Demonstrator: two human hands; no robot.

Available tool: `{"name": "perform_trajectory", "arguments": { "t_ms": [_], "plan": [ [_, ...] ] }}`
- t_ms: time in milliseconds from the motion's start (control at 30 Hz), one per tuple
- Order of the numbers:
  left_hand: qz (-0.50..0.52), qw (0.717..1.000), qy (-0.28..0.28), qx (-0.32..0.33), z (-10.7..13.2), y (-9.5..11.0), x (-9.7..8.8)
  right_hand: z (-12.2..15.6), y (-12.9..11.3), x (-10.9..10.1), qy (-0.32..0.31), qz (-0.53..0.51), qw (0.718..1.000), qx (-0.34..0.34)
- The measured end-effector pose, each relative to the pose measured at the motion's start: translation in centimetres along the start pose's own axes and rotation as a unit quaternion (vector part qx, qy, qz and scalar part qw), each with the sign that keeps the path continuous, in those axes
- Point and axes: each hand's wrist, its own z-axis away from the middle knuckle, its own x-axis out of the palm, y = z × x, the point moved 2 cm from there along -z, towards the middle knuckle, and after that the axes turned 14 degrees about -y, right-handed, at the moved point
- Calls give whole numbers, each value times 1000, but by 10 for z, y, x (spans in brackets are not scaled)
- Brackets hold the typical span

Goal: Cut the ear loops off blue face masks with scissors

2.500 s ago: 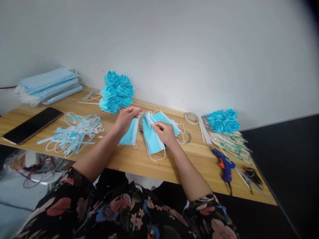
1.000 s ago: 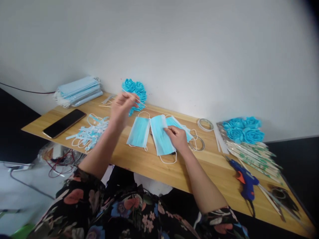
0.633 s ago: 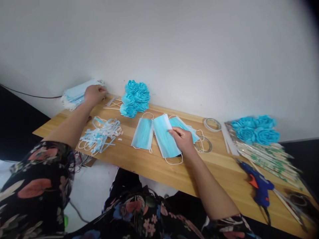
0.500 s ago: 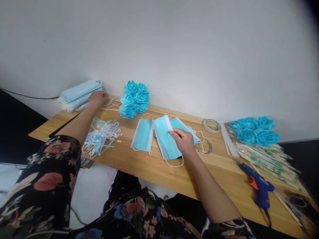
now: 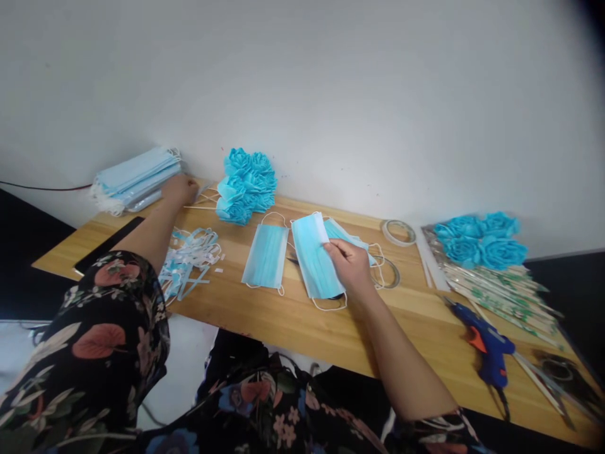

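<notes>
Three blue face masks lie side by side on the wooden table [image 5: 293, 315]. My right hand [image 5: 350, 266] pinches the right edge of the middle mask [image 5: 309, 255], lifting it slightly. The left mask [image 5: 265, 255] lies flat, and the third mask [image 5: 352, 241] is partly hidden behind my hand. My left arm stretches far to the left; my left hand [image 5: 182, 188] is curled, knuckles up, between a stack of masks [image 5: 135, 178] and thin wooden sticks [image 5: 201, 200]. What its fingers hold is hidden.
A bunch of blue fabric flowers [image 5: 246, 183] stands by the wall. Cut strips and ear loops [image 5: 189, 261] lie beside a phone [image 5: 106, 244]. To the right are tape rolls [image 5: 398, 231], more flowers [image 5: 482, 239], packed sticks [image 5: 501, 287], a glue gun [image 5: 489, 350] and scissors [image 5: 562, 372].
My left hand left the masks, rose, then reached far left to the stack of masks and now rests beside it. My right hand stayed on the middle mask.
</notes>
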Motion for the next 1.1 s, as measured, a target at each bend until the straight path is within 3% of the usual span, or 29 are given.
{"name": "perform_trajectory", "arguments": {
  "t_ms": [133,233,300,400,500,567,667,800,867,933,1033,1100],
  "plan": [
    [-71,993,90,-29,24,27,-12,-1,-1,-2,18,-21,1000,10],
    [-92,982,152,57,75,72,-4,-2,0,-3,17,-71,997,22],
    [-25,987,103,123,118,105,15,-2,-1,-3,-4,-119,993,26],
    [90,981,-73,152,173,141,62,0,-5,2,-48,-181,982,30],
    [249,932,-242,106,196,159,115,1,-7,6,-83,-196,977,26],
    [347,884,-307,60,196,165,143,-2,-3,4,-74,-186,980,19],
    [410,865,-285,42,187,179,164,-9,9,-10,-2,-168,986,19],
    [392,877,-255,108,181,209,160,-15,23,-41,94,-132,987,3],
    [360,887,-255,134,180,215,150,-15,27,-56,133,-104,985,-19],
    [313,906,-245,148,179,207,140,-15,31,-66,144,-50,988,-28],
    [203,940,-226,153,179,174,128,-15,41,-72,128,111,986,4],
    [104,958,-213,164,183,150,125,-16,47,-69,121,226,966,31]
  ]
}}
